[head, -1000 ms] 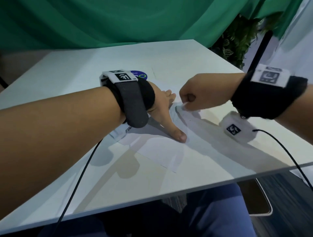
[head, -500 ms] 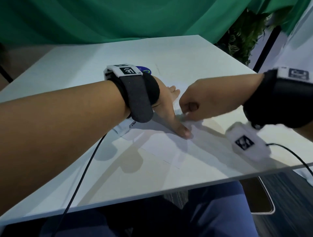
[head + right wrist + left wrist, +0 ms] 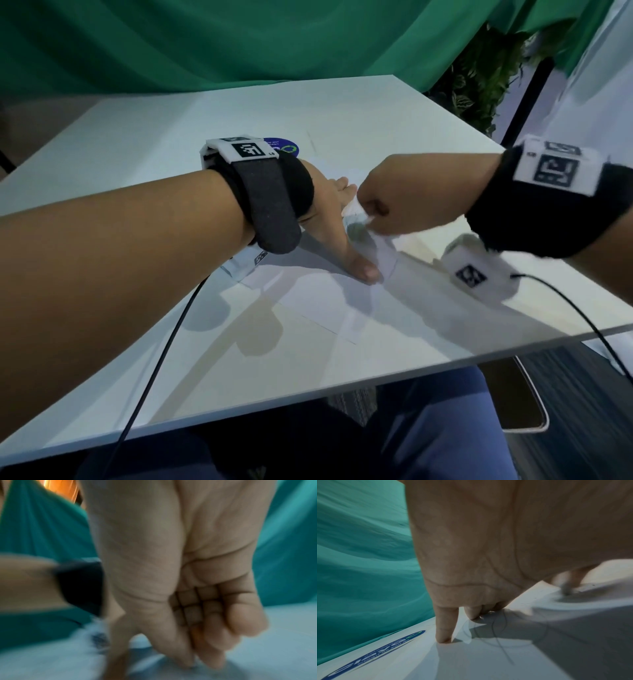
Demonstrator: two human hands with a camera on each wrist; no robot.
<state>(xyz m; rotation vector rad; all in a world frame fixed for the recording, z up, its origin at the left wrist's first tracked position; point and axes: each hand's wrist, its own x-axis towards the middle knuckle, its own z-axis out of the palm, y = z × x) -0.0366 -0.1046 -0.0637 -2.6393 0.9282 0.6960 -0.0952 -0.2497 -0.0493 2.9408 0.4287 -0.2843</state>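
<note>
A white sheet of paper lies on the white table, near its middle. My left hand presses flat on the paper, fingers straight, thumb tip pointing toward me. In the left wrist view its fingertips touch the surface. My right hand, fingers curled, pinches a raised flap of the paper just right of the left hand. In the blurred right wrist view the right hand has thumb and forefinger together on the paper.
A round blue sticker sits on the table behind my left wrist. Black cables run from both wrists over the near table edge. Green curtain hangs behind, with foliage and a dark pole at the right.
My right hand has lifted the pinched paper flap up and toward the left hand. The left hand stays pressed on the sheet.
</note>
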